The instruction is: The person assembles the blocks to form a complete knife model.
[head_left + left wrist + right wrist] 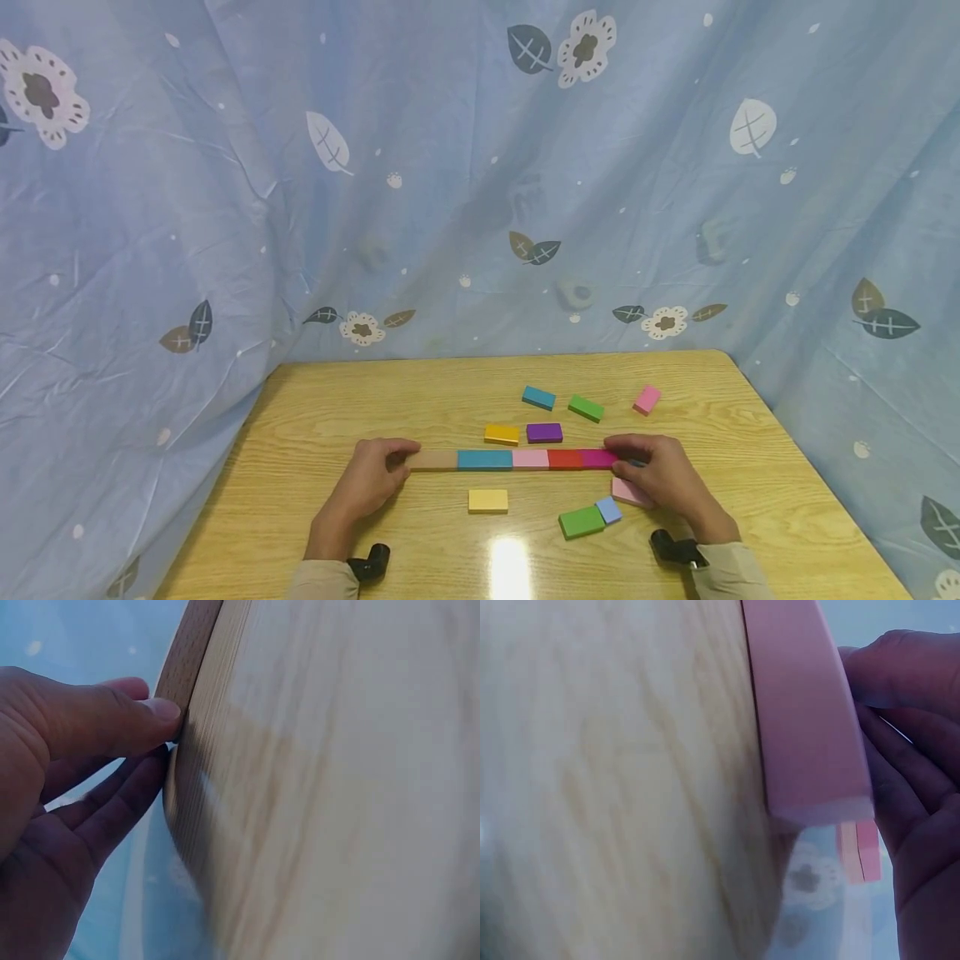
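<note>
A straight row of coloured blocks lies on the table between my two hands in the head view. From left to right it has a tan wooden block (pixel 435 461), a blue block (pixel 484 460), a pink block (pixel 530 460), a red block (pixel 565 460) and a magenta block (pixel 597 459). My left hand (pixel 366 479) pinches the outer end of the wooden block, thumb on the near side. At the other end my right hand (pixel 663 475) grips the magenta block, its fingers covering that end. A light pink block (pixel 628 492) lies just under the right hand.
Behind the row lie a yellow-orange block (pixel 502 434), a purple block (pixel 544 432), a blue block (pixel 539 398), a green block (pixel 586 407) and a pink block (pixel 647 400). Nearer are a yellow block (pixel 488 501), a green block (pixel 581 522) and a small light-blue block (pixel 609 510).
</note>
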A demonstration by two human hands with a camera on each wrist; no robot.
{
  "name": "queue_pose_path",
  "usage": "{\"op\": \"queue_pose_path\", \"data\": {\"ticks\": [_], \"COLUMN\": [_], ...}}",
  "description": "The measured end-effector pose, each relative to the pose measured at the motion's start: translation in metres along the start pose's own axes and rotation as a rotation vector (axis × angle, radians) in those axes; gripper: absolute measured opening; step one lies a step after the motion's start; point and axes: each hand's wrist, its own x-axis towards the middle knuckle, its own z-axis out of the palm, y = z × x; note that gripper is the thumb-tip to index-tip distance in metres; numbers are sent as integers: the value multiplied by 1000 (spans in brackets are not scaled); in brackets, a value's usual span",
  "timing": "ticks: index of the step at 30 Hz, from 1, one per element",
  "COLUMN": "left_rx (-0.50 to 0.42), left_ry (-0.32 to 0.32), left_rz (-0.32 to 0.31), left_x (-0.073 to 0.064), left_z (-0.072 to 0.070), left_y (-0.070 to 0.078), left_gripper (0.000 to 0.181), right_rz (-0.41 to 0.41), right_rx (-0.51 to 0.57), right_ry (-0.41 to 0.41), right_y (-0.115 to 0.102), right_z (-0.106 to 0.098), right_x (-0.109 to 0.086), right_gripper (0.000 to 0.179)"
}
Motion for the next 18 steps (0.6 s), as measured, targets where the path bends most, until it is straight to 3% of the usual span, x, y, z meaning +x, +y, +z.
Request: {"op": "queue_pose_path", "data": {"ticks": [18], "left_rx": [4], "left_ry": [10], "left_rz": [-10], "left_x": [2], "left_z": [7], "left_y": [5], "left_gripper": [38], "right_rz": [28], "right_rx": [53], "right_ry": [-13], "right_y": [4], "right_z": [-4], "right_x": [-4], "right_gripper": [32]}}
